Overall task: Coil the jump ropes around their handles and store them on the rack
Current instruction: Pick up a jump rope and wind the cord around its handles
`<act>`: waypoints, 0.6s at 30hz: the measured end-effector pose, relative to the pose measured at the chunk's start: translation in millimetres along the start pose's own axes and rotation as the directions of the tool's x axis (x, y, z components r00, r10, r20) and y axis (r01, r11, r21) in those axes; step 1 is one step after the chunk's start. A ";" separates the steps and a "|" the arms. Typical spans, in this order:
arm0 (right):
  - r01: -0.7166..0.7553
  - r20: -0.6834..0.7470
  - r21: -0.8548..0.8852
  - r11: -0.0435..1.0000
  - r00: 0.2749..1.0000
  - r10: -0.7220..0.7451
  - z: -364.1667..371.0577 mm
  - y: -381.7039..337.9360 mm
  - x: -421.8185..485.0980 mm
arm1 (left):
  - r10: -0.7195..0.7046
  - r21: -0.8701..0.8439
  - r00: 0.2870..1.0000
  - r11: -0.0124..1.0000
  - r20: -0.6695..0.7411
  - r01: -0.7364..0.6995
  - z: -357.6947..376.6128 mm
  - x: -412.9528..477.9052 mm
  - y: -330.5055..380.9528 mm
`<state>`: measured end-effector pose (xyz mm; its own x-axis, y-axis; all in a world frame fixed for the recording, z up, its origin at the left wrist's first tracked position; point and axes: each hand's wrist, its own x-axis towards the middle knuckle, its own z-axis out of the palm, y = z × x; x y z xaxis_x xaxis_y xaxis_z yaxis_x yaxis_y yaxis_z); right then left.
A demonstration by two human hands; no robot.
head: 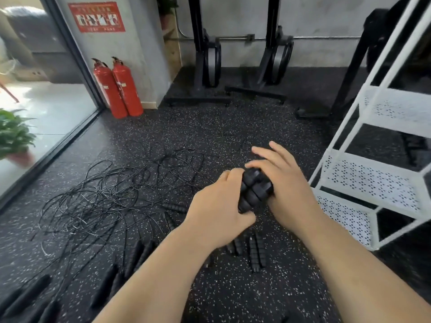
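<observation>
1. Your left hand [217,206] wraps the near end of a bunch of black ribbed handles [255,192], with the fingers curled tight round it and the thumb tucked underneath.
2. Your right hand [283,183] backs the bunch from the far side. The thumb lies over the top end and two fingers poke out straight past it. The other fingers are hidden behind the grips.
3. So both hands have hold of the same bunch, up off the floor [233,136], right in front of you.
4. By my read you're in the coiling step, with the grips gathered side by side, ready to take cord. I can't tell whether any cord is wound on them yet, because it's black on black and blurred.
5. The ropes [112,187] lie in a big loose tangle on the floor to your left, with loops crossing every which way. More loose handles [255,250] lie below your hands and along the lower left.
6. The white rack [373,180] stands just to your right, with its perforated shelves close by.
7. For the next move, as I judge it, one hand clamps the grips alone while the other frees up to lead the cord round them in even turns.
8. That calls for drawing this rope out of the tangle without dragging its neighbours along. It also needs enough tension that the turns don't slide off.
</observation>
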<state>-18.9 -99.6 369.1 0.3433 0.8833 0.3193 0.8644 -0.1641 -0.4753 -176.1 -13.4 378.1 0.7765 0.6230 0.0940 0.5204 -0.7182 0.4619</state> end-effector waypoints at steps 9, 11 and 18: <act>-0.072 0.155 -0.052 0.996 0.985 0.079 -10.3 3.1 -22.4 | -0.025 0.264 0.992 0.963 -0.122 0.056 8.8 -28.5 16.6; -0.061 0.195 -0.029 0.998 0.979 0.066 -11.7 11.9 -18.2 | -0.081 0.183 0.991 0.978 -0.106 0.099 10.3 -26.9 8.1; -0.159 0.173 0.058 0.986 0.974 0.147 -40.4 53.9 -9.0 | -0.424 -0.482 0.906 0.793 0.004 0.373 -13.6 5.2 -47.6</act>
<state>39.5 -134.2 373.7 0.3978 0.9121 0.0995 0.7763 -0.2768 -0.5664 -201.7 28.2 368.6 0.4842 0.8675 -0.1141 0.5311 -0.1878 0.8262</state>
